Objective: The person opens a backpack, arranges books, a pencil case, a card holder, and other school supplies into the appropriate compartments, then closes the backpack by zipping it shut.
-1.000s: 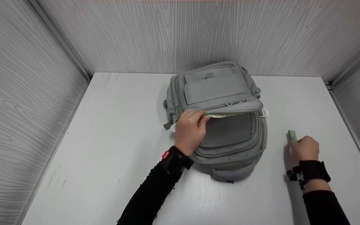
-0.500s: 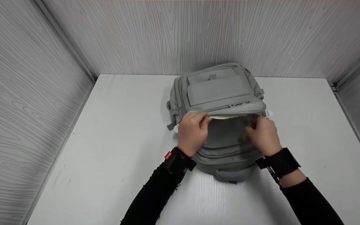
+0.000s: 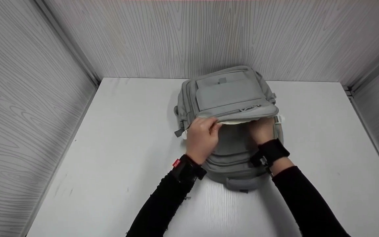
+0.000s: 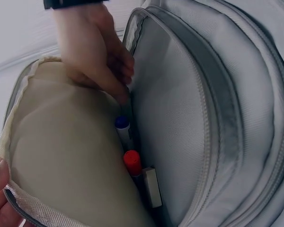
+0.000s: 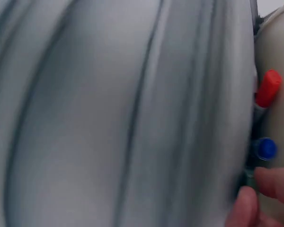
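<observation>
A grey backpack (image 3: 230,93) lies on the white table with its front pocket unzipped. My left hand (image 3: 202,140) pinches the edge of the pocket's flap and holds it up, baring the beige lining (image 4: 66,146). Reaching into the opening, my right hand (image 4: 92,52) has its fingers low in the fold, partly hidden by the flap in the head view. Thumb and finger pinch a small green stick-like thing (image 5: 250,178), mostly out of sight. Beside it in the pocket are a blue-capped marker (image 4: 123,130), a red-capped marker (image 4: 132,163) and a whitish block (image 4: 153,187).
The white table (image 3: 127,148) is bounded by wood-grain panels, with a back panel (image 3: 189,39) close behind the backpack. A carry handle (image 3: 242,184) lies at the backpack's near end. White clips (image 3: 280,118) show at its sides.
My right hand has moved from the table at the right, carrying the green stick-like thing, to the backpack and into its open pocket. My left hand keeps holding the flap.
</observation>
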Demonstrator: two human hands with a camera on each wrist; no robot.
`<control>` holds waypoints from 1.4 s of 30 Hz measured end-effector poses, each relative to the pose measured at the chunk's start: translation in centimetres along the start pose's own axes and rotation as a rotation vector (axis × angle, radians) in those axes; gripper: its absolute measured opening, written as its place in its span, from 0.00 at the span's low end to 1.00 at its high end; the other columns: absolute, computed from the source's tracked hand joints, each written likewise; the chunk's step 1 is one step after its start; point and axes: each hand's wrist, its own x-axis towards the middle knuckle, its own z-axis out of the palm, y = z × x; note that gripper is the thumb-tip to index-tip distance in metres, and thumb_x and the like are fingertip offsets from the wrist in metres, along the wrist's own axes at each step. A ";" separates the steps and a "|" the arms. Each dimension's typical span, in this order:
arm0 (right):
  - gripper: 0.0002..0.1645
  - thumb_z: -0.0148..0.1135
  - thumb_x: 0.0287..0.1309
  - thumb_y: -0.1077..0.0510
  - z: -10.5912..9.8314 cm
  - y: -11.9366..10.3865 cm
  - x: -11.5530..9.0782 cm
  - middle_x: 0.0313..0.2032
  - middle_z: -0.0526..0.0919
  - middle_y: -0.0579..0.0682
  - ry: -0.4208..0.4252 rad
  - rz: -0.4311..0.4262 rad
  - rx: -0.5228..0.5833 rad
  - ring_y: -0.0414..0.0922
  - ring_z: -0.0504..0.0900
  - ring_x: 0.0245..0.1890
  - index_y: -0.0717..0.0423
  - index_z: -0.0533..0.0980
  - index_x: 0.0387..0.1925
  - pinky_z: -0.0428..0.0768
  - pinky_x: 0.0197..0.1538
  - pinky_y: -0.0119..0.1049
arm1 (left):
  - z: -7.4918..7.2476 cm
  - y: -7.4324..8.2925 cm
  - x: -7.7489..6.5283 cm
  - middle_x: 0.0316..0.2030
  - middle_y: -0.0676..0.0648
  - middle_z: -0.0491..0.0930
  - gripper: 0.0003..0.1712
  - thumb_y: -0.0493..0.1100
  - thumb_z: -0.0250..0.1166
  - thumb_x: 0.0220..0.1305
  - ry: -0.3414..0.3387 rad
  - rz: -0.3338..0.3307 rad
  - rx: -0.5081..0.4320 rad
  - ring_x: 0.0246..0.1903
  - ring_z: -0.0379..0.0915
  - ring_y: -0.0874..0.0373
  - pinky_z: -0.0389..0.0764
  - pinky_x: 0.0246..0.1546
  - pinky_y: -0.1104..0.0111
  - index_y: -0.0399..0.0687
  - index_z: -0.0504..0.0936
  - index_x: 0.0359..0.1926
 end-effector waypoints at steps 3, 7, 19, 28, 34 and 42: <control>0.30 0.52 0.59 0.65 0.9 -0.2 0.6 0.59 0.74 0.71 0.006 0.103 0.045 0.64 0.72 0.62 0.75 0.66 0.62 0.67 0.68 0.55 | 0.0 0.0 -0.1 0.34 0.44 0.88 0.11 0.44 0.65 0.66 0.012 0.008 0.002 0.38 0.83 0.51 0.81 0.47 0.64 0.39 0.87 0.38; 0.32 0.54 0.67 0.59 1.5 -0.4 1.2 0.64 0.73 0.65 0.015 0.211 0.139 0.57 0.71 0.66 0.68 0.62 0.68 0.65 0.72 0.49 | 0.0 -0.1 -0.4 0.32 0.44 0.88 0.11 0.44 0.66 0.66 0.027 0.015 0.004 0.37 0.82 0.51 0.81 0.45 0.64 0.40 0.87 0.37; 0.04 0.58 0.59 0.67 -4.6 -0.9 -4.1 0.18 0.75 0.40 -0.036 0.372 0.479 0.35 0.71 0.15 0.65 0.77 0.35 0.72 0.22 0.26 | -0.3 -0.5 -2.0 0.36 0.46 0.89 0.12 0.45 0.68 0.63 -0.044 0.065 0.004 0.39 0.83 0.53 0.81 0.47 0.66 0.41 0.88 0.40; 0.18 0.61 0.59 0.71 -5.9 0.6 -8.8 0.35 0.81 0.49 0.192 -0.019 0.334 0.27 0.74 0.38 0.68 0.77 0.52 0.70 0.41 0.21 | 0.9 -2.0 -5.2 0.38 0.49 0.88 0.14 0.48 0.73 0.54 -0.117 0.116 0.013 0.41 0.80 0.55 0.79 0.46 0.66 0.45 0.89 0.39; 0.19 0.69 0.52 0.66 -4.4 0.5 -10.1 0.52 0.77 0.65 -0.019 -0.349 0.079 0.58 0.70 0.54 0.60 0.81 0.48 0.61 0.58 0.55 | 2.0 -2.9 -6.7 0.41 0.50 0.86 0.11 0.45 0.73 0.56 -0.176 0.176 0.090 0.43 0.79 0.55 0.78 0.48 0.66 0.48 0.89 0.40; 0.24 0.72 0.53 0.61 -3.6 1.0 -11.3 0.63 0.72 0.63 -0.264 -0.272 -0.153 0.67 0.65 0.64 0.52 0.80 0.54 0.60 0.57 0.72 | 2.0 -4.1 -6.8 0.37 0.48 0.85 0.04 0.38 0.70 0.60 -0.124 0.196 0.021 0.40 0.80 0.55 0.80 0.46 0.66 0.43 0.88 0.36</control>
